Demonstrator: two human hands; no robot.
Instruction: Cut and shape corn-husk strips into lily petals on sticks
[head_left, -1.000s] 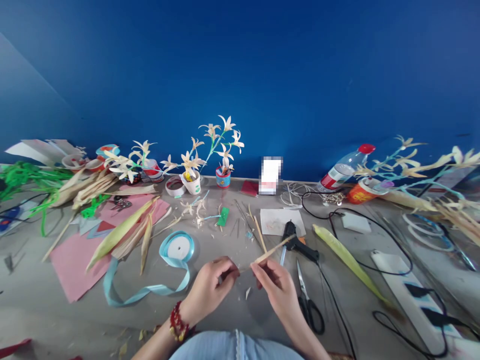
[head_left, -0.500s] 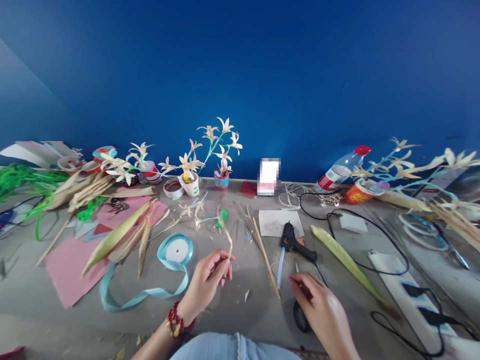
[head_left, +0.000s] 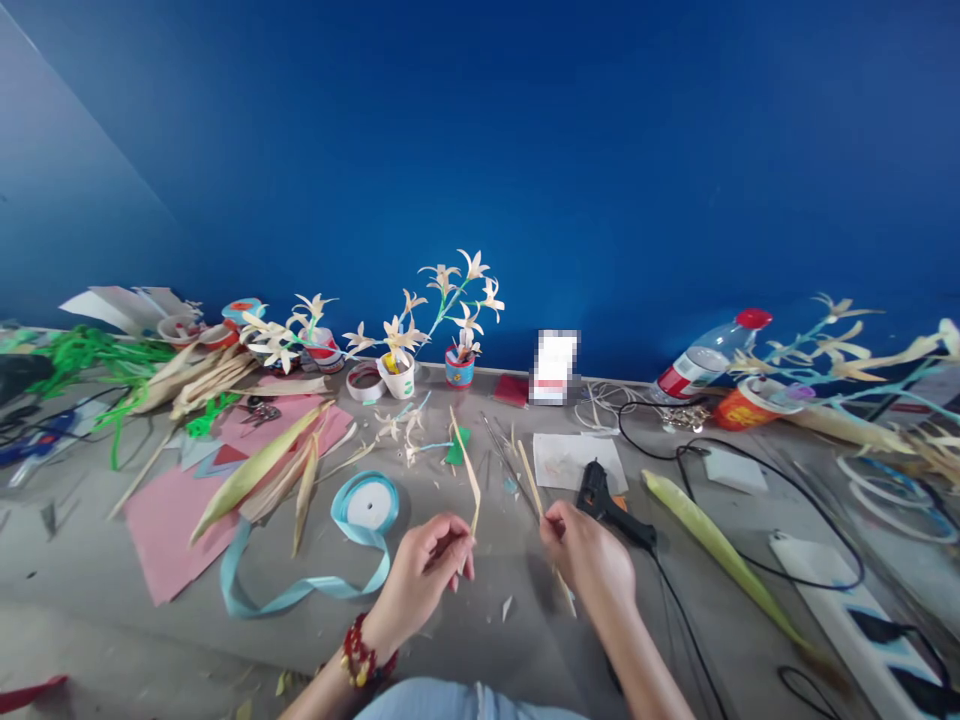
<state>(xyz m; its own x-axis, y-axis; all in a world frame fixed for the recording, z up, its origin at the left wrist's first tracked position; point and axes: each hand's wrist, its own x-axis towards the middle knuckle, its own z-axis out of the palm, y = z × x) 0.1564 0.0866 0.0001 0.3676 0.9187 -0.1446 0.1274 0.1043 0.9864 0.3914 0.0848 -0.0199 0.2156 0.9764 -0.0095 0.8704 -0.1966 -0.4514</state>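
My left hand (head_left: 431,560) is closed in a pinch on a narrow cream strip of corn husk (head_left: 470,470), which points up and away with a bend near its middle. To the right, my right hand (head_left: 592,552) has its thumb and fingertips together on a thin wooden stick (head_left: 529,475) lying on the table; its grip is partly hidden. Just beyond that hand lies a black glue gun (head_left: 611,505), partly over a white paper (head_left: 559,460). Small husk flowers (head_left: 409,430) with blue stems lie ahead of my left hand.
A roll of light blue ribbon (head_left: 367,505) trails its loose end at left, near pink paper (head_left: 176,535) and dried husks (head_left: 262,470). Cups of husk flowers (head_left: 396,375) line the blue wall. At right are a green husk (head_left: 712,540), a bottle (head_left: 697,365) and a power strip (head_left: 840,610).
My right hand has moved left and forward, from over the black-handled scissors to the wooden stick. The left hand keeps the husk strip, now tilted more upright. The view has shifted slightly.
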